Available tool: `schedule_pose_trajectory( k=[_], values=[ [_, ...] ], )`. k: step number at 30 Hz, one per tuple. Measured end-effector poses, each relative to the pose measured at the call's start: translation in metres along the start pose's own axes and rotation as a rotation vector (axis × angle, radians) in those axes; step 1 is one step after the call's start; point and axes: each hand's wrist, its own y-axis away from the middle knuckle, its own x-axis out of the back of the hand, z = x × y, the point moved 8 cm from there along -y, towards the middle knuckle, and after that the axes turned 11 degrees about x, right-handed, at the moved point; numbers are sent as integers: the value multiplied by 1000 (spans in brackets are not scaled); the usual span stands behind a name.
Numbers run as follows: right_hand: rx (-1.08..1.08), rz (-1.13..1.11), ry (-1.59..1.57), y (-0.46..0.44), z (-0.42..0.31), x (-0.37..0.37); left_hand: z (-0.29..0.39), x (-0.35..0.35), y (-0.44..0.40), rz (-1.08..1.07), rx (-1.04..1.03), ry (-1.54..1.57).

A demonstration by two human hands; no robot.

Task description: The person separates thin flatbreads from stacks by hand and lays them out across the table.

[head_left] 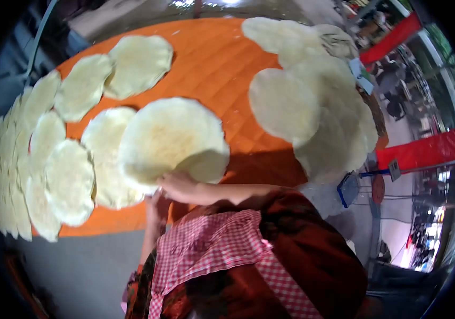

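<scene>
A large round flatbread [177, 135] lies partly over another flatbread [107, 133] on the orange cloth. My right hand [179, 187] is at the near edge of the large flatbread, its fingers closed on the rim. Just below it, my left hand [157, 204] is at the same edge, close against my right hand. The fingers of my left hand are mostly hidden, so their hold cannot be made out. A shadow falls on the bread beside my right hand.
An orange quilted cloth [211, 69] covers the table. Overlapping flatbreads [6, 170] crowd the left end, and others [139, 66] lie at the back. A wide layer of flatbreads [334, 106] covers the right end, near a crumpled cloth [339, 41]. A blue-framed stand [348, 189] is beyond it.
</scene>
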Motion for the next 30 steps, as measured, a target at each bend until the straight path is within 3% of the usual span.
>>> schedule_pose_trajectory(
  k=[3,4,6,11,12,14,15,16,17,18,20,21,22,23,24,25,27,30],
  values=[
    [-331,-26,-247,-14,52,23,-12,34,-11,206,-28,-34],
    [-557,232,-452,-16,97,40,-12,37,-13,254,-14,-71],
    [-255,371,-203,-8,135,150,-9,41,-14,248,-26,-28],
    [-507,855,-526,121,293,350,-18,56,-12,362,-36,12],
    [-506,977,-506,158,330,372,-23,57,-15,277,-3,85],
    [-554,996,-257,227,393,401,-34,56,-12,119,58,231],
    [-731,861,62,257,408,406,-17,3,6,21,59,144],
    [-754,751,573,265,407,406,-15,4,6,3,30,297],
    [-815,760,532,277,424,387,-11,6,13,-8,8,362],
    [-877,757,488,276,399,365,-12,14,12,9,-32,456],
    [-426,842,299,206,324,285,-14,19,5,-34,-26,397],
    [-486,866,-627,151,259,216,-16,27,0,-51,-20,357],
    [-431,410,-507,103,199,180,-5,6,3,-44,-35,296],
    [-199,359,-758,82,186,101,-4,-6,1,-146,37,296],
    [-148,240,-673,60,123,76,12,-33,8,20,-36,231],
    [-33,83,-619,34,65,73,17,-37,7,0,-32,178],
    [51,39,-360,13,28,50,23,-36,2,-12,-30,94],
    [-63,-7,-355,2,23,40,24,-34,-2,35,-22,39]
  ],
)
